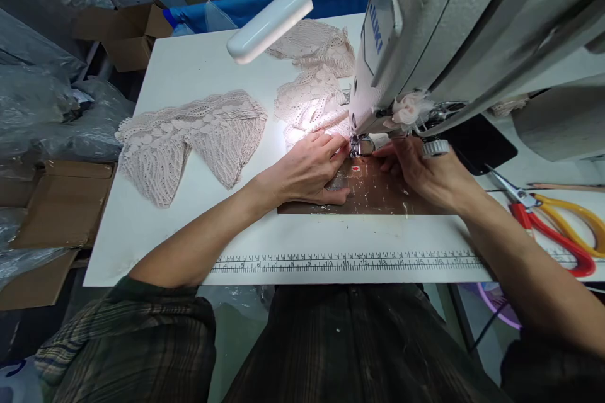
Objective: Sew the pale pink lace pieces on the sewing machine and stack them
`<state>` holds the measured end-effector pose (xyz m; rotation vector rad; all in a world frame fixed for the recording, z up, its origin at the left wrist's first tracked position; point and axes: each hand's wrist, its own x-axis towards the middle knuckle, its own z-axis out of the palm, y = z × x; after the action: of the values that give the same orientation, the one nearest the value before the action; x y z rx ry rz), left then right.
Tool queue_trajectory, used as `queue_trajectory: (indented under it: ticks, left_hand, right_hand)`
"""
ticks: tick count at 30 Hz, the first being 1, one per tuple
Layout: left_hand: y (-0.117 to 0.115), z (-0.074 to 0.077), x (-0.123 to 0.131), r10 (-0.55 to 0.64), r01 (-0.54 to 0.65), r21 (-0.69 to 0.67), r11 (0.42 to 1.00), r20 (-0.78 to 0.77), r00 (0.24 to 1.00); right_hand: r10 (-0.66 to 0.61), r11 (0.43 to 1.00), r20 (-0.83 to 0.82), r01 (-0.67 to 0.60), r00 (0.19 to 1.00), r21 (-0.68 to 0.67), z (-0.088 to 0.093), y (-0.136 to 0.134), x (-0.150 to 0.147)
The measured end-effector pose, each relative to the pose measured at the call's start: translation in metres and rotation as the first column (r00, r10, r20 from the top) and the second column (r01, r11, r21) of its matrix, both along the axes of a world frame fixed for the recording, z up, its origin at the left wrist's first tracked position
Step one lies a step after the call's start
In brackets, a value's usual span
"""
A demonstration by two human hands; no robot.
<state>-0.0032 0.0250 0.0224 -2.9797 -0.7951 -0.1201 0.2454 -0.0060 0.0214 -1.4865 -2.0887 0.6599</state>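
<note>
My left hand [316, 167] rests palm down with its thumb spread, fingers laid over the edge of the pale pink lace piece [309, 101] beside the presser foot [362, 146]. The sewing machine [411, 31] stands over the lace. To the right of the foot, my right hand [423, 170] has its fingers bent together and the fingertips close to it. What they pinch, if anything, is too small to make out. Under both hands lies a brown, scratched plate [373, 192]. More folded lace pieces [203, 132] lie left on the white table [227, 214].
A white lamp [271, 19] hangs over the lace. Scissors [553, 208] with red and yellow handles and a black phone-like slab [479, 143] lie right. A ruler strip [331, 263] runs along the front edge. Cardboard boxes [66, 201] and plastic bags stand at left.
</note>
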Motion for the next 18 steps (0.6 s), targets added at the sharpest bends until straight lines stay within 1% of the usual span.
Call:
queue_trajectory:
  ticks: [2, 3, 4, 6, 9, 13, 18]
  left_hand:
    - [0.000, -0.001, 0.000, 0.000, 0.000, 0.000, 1.000, 0.012, 1.000]
    - [0.000, -0.002, 0.000, 0.001, -0.001, -0.001, 1.000, 0.020, 1.000]
    - [0.000, -0.003, -0.001, 0.002, -0.002, -0.003, 1.000, 0.029, 1.000]
    - [0.000, -0.004, -0.001, 0.005, -0.005, -0.007, 1.000, 0.052, 0.999]
    - [0.000, -0.006, -0.001, 0.006, -0.005, -0.010, 1.000, 0.078, 0.997]
    - [0.002, -0.009, -0.003, 0.025, -0.021, -0.037, 0.999, 0.116, 0.993]
    - [0.003, -0.014, -0.006, 0.071, -0.051, -0.091, 0.995, 0.224, 0.972]
  right_hand:
    - [-0.093, 0.993, -0.049, 0.090, 0.994, -0.070, -0.003, 0.004, -0.002]
    - [-0.109, 0.992, -0.034, 0.106, 0.994, -0.074, -0.004, 0.004, -0.003]
    - [-0.104, 0.993, -0.013, 0.103, 0.994, -0.054, -0.004, 0.003, -0.005]
    - [-0.052, 0.999, 0.013, 0.052, 0.999, 0.013, -0.005, -0.002, -0.007]
    - [-0.010, 0.993, 0.004, 0.009, 1.000, 0.118, -0.008, -0.012, -0.009]
    - [-0.013, 0.987, 0.017, 0.010, 1.000, 0.163, -0.015, -0.016, -0.009]
    - [-0.011, 0.982, 0.079, -0.004, 0.997, 0.187, -0.020, -0.014, -0.006]
